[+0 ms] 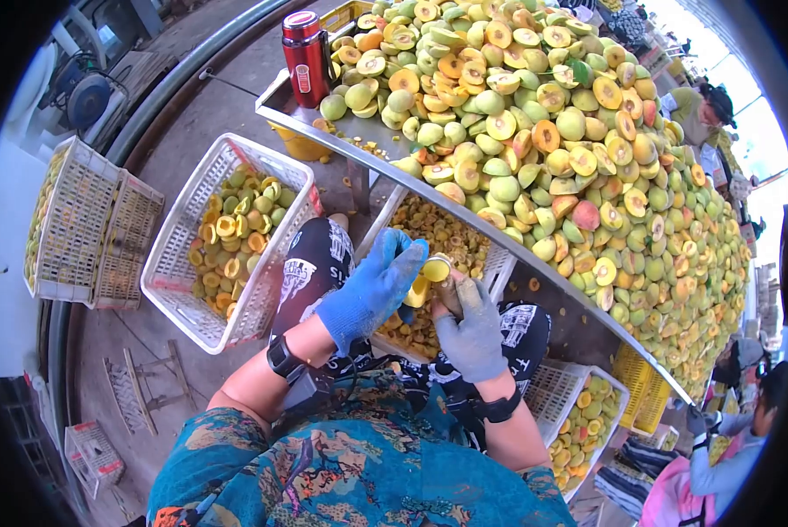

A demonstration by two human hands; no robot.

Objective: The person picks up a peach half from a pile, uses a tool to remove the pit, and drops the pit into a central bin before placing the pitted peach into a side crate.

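Note:
My left hand [378, 285], in a blue glove, is closed with its fingertips at a hollowed yellow peach half [436, 270]. Another piece of yellow flesh [417, 292] shows just below that half, against the same glove. Opposite, my right hand [473, 332], in a greyish worn glove with a bare fingertip showing, is closed close to the half's right side. Whatever sits inside its fingers is hidden. Both hands are above a white crate [497, 272] holding small brownish-yellow fruit scraps [438, 227], between my knees.
A metal table [534, 249] carries a large heap of halved peaches [534, 132] and a red thermos [304, 61]. White crates of fruit stand left [161, 268] and right [613, 400]. Stacked crates [78, 228] and a small wooden stool [148, 386] are farther left. Other people [719, 465] sit at right.

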